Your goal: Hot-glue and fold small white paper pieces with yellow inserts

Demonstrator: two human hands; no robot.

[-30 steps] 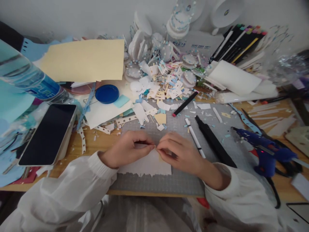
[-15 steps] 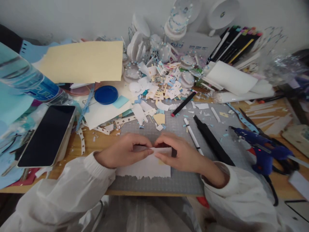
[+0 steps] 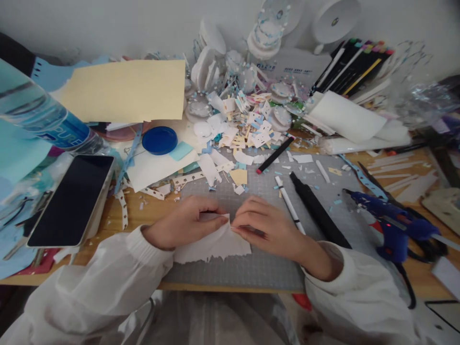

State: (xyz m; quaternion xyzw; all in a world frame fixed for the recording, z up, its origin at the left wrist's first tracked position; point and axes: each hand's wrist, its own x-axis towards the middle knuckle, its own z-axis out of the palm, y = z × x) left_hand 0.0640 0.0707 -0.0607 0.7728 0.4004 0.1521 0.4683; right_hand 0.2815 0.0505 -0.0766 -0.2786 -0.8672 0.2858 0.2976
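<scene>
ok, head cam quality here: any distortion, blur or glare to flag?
Head view: wide-angle bending toward the edges, water bottle at left stretched and soft; light even, shadows faint; left hand, right hand and the white paper they pinch are fairly sharp; crinkled plastic far right blurred, small glints.

white paper piece (image 3: 215, 245) | jagged lower edge, top bunched to a peak | on grey cutting mat (image 3: 251, 191)

wooden desk (image 3: 108, 220) — cutting mat (image 3: 251, 191), phone (image 3: 72, 199), scraps (image 3: 244, 129)
</scene>
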